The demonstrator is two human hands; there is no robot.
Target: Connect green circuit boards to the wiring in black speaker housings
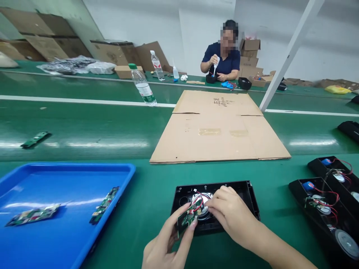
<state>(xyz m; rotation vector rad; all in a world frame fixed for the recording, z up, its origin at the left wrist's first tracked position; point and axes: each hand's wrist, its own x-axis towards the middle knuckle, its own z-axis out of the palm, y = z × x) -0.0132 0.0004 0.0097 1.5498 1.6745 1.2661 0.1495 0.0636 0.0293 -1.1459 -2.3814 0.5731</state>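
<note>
The left hand (168,243) is gripping a small circuit board (183,222) between thumb and fingers, tilting it above the near left part of an open black housing (248,193). The board is showing a green face crowded with tiny components, with pale parts clustering near its upper right edge, where thin red wires (202,202) are curving away in a loop. Behind it, a round, silver-rimmed speaker (206,195) is sitting inside the housing, which is lying on the green tabletop (137,213). The right hand (234,211) is bringing its thumb and fingertips together over the speaker, beside the wires; whether it is pinching anything, I cannot tell.
</note>
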